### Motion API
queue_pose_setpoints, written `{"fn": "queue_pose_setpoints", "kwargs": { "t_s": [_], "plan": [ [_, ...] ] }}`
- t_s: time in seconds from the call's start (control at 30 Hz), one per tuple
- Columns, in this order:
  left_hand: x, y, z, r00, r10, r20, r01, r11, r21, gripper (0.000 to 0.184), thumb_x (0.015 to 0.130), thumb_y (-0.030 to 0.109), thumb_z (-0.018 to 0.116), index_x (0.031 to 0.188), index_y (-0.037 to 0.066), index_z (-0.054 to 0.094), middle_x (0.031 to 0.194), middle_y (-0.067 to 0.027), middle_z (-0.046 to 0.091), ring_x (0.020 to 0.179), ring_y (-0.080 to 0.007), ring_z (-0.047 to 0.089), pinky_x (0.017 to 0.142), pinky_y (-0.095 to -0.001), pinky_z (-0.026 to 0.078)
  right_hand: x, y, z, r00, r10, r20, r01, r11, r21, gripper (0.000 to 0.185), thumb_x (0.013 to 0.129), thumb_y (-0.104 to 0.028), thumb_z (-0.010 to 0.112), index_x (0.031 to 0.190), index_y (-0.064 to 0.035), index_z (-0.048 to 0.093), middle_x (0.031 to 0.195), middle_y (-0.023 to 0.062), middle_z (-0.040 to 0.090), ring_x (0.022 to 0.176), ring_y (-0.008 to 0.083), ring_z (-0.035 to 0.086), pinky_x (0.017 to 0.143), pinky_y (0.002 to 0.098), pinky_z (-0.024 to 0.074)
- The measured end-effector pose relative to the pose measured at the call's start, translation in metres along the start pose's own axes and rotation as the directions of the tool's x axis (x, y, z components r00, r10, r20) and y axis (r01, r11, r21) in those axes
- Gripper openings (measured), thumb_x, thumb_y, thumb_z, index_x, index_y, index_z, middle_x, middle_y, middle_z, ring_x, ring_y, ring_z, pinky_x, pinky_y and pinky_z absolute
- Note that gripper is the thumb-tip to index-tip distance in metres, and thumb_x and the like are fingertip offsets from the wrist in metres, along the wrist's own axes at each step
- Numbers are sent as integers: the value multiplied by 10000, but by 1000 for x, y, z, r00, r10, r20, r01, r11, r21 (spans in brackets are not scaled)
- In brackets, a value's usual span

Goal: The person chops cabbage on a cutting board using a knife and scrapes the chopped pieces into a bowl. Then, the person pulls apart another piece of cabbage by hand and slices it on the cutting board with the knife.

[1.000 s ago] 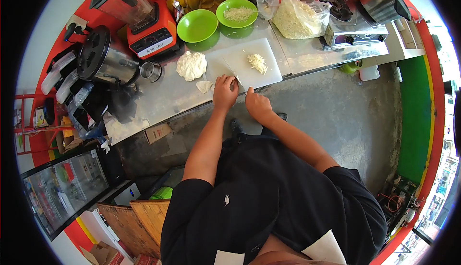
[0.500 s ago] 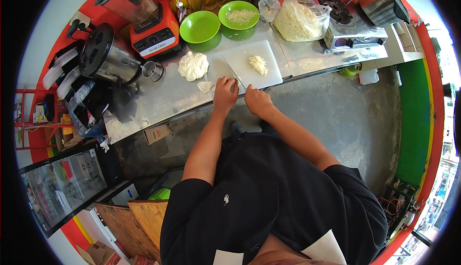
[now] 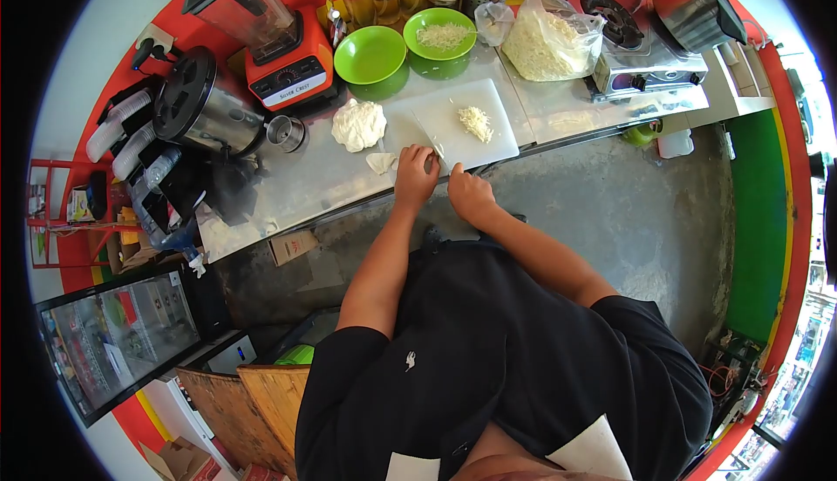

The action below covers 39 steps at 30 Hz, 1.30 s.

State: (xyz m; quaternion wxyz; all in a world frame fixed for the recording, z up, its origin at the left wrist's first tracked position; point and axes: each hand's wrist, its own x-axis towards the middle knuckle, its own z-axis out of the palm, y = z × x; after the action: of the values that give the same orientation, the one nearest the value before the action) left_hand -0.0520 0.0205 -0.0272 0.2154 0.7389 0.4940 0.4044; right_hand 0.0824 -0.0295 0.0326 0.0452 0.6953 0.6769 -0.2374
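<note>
The right hand (image 3: 471,192) was curled around the handle of a thin knife (image 3: 425,128). The knife's blade pointed away from the body and slanted to the left, over a white board (image 3: 478,150). The left hand (image 3: 417,174) was just beside the blade, with its fingers bent and close together at the near edge of the board. I could not tell what was under those fingers. A few white bits (image 3: 438,146) were by its fingertips, next to the blade.

On the board, ahead of the right hand, sat a little heap of pale shreds (image 3: 475,124). Just left of the left hand lay a small white piece (image 3: 380,162). Past that piece, ahead and to the left of the hands, a big lumpy white ball (image 3: 358,125) sat on the shiny desk (image 3: 323,176).

Farther ahead of the hands were two green bowls. The left bowl (image 3: 370,54) had no shreds in it, and the right bowl (image 3: 429,23) held more pale shreds. Ahead and to the right stood a clear bag (image 3: 552,44) full of pale stuff, and next to it was a stove (image 3: 649,73). A red blender (image 3: 292,70) stood far to the left, ahead of the hands.
</note>
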Motion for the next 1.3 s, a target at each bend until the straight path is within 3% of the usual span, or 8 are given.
{"fn": "queue_pose_setpoints", "kwargs": {
  "t_s": [0.3,0.47,0.53,0.67,0.77,0.93,1.17,1.3],
  "plan": [
    [-1,1,-3,993,115,-30,-115,993,3,99,818,9,666,916,17,650,914,-125,609,903,-350,575,789,-446,487,4,2,0,1000,-22,-15,22,1000,18,171,929,-89,564,1041,17,491,916,271,719,880,411,737,752,478,601],
    [1,2,-4,995,99,-33,-99,995,2,83,812,2,663,891,12,637,915,-128,612,900,-352,577,785,-449,488,12,0,-4,999,32,15,-33,997,74,189,912,-75,588,1045,22,495,927,272,719,902,414,735,761,472,602],
    [-1,1,-4,995,102,-17,-102,995,-2,79,811,3,662,884,10,632,915,-129,613,899,-353,577,783,-450,488,14,3,-7,998,-63,-22,62,997,-44,160,951,-125,538,1036,8,516,922,242,733,867,376,750,723,447,615],
    [1,-1,-6,995,98,-9,-98,995,-24,81,804,-1,664,872,4,620,909,-136,613,896,-363,576,782,-452,485,6,0,-3,997,-74,-12,73,996,-41,158,949,-124,546,1035,6,518,918,236,734,863,372,751,716,442,614],
    [2,0,-6,995,104,-7,-104,994,-32,81,799,-9,658,868,2,616,907,-142,612,895,-369,574,784,-455,484,10,-2,-1,1000,11,11,-10,1000,-14,167,932,-113,575,1038,5,524,928,231,731,881,364,750,720,423,614],
    [0,-2,-4,993,119,1,-119,992,-30,74,801,-8,644,866,4,612,909,-146,610,894,-371,571,789,-458,484,10,3,0,995,-83,-57,80,995,-56,149,944,-116,550,1027,4,518,883,211,738,826,361,754,696,438,614],
    [-2,0,-4,994,110,-14,-110,994,-4,80,794,-11,650,854,6,600,910,-138,605,889,-369,572,783,-459,486,9,-3,0,1000,-22,-22,23,999,45,182,925,-83,577,1043,20,486,923,265,721,884,403,739,745,471,605],
    [-3,1,-4,992,119,-32,-119,993,23,79,799,-5,651,862,10,606,911,-135,604,898,-366,571,787,-456,489,6,-5,0,998,-41,-48,39,999,-35,152,965,-130,512,1037,4,516,880,215,740,831,364,755,708,451,614]
  ]
}}
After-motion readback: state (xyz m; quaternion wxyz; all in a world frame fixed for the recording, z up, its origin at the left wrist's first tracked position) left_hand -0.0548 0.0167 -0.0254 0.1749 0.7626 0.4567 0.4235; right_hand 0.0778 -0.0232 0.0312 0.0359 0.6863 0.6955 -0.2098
